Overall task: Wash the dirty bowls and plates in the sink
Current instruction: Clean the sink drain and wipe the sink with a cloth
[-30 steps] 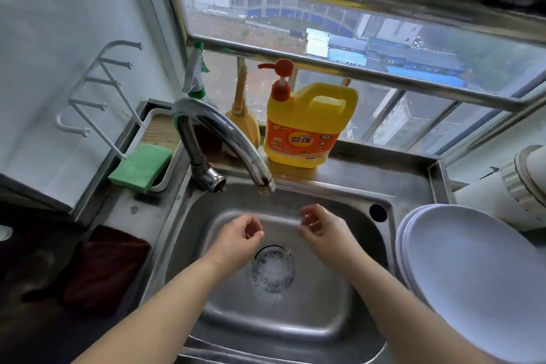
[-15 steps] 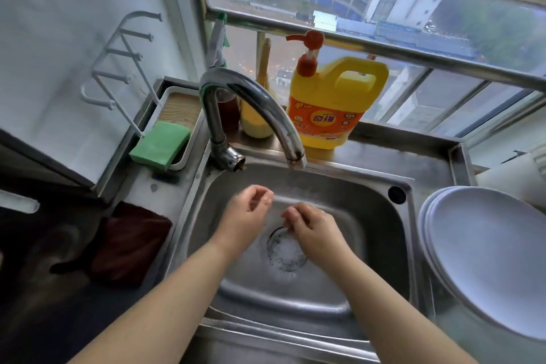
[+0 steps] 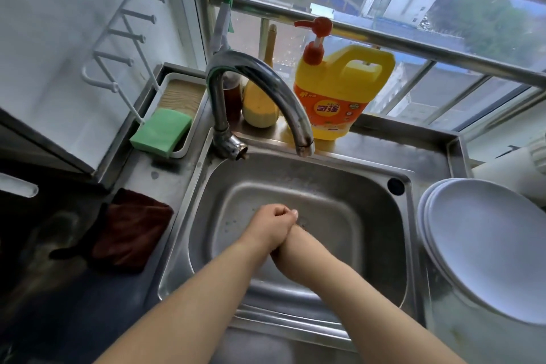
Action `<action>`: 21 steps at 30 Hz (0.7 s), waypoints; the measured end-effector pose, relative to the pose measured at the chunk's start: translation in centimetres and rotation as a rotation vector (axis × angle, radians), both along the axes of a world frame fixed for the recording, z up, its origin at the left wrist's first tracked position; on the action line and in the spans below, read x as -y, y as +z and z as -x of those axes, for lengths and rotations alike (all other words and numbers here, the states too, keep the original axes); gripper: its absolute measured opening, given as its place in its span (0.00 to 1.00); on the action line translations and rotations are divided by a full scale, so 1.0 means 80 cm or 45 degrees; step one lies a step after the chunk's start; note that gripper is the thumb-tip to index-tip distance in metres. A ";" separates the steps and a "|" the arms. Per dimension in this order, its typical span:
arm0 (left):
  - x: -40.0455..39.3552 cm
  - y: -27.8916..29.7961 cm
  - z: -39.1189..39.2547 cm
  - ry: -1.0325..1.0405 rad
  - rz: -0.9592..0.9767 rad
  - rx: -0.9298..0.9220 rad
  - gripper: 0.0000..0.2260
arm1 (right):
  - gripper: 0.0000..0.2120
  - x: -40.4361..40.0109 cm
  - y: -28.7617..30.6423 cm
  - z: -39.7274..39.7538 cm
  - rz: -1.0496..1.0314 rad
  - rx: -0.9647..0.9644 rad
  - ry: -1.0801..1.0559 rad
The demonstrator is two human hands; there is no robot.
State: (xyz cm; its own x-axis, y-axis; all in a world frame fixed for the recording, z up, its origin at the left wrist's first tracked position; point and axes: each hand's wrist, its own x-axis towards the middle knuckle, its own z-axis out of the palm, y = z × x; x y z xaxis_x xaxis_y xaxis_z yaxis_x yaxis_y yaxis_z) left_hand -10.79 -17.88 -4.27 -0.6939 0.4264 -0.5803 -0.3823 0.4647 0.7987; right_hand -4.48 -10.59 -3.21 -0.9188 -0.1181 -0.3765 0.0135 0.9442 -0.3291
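Now joined over sink (image 3: 369, 195) drain, apart 0.5 s ago: left hand (image 3: 273, 226) curls over right wrist; right hand hidden, grip unclear. Plates (image 3: 484, 242) stacked right of sink; prob. slippery, fragile; take by rim.

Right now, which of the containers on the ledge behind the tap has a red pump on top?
The big yellow soap jug, right of the tap. The spray bottle has a green-tipped trigger instead.
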 end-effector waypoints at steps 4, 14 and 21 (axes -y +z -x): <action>0.037 -0.019 0.034 -0.142 0.397 -0.212 0.07 | 0.16 0.010 -0.011 -0.018 0.121 -0.204 0.065; 0.138 -0.017 0.019 -0.168 0.417 -0.537 0.13 | 0.40 -0.012 -0.040 -0.027 -0.011 0.643 -0.374; 0.200 -0.003 0.033 0.136 0.394 -0.685 0.08 | 0.12 0.043 -0.039 -0.007 0.289 -0.050 -0.586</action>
State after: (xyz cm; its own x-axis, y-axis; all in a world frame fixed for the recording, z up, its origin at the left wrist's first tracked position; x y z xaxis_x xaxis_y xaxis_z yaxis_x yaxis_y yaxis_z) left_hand -13.43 -33.89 -4.51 -0.9525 0.2068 -0.2236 -0.0216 0.6864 0.7269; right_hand -3.89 -14.03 -6.32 -0.9080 0.2268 -0.3522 0.3940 0.7480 -0.5341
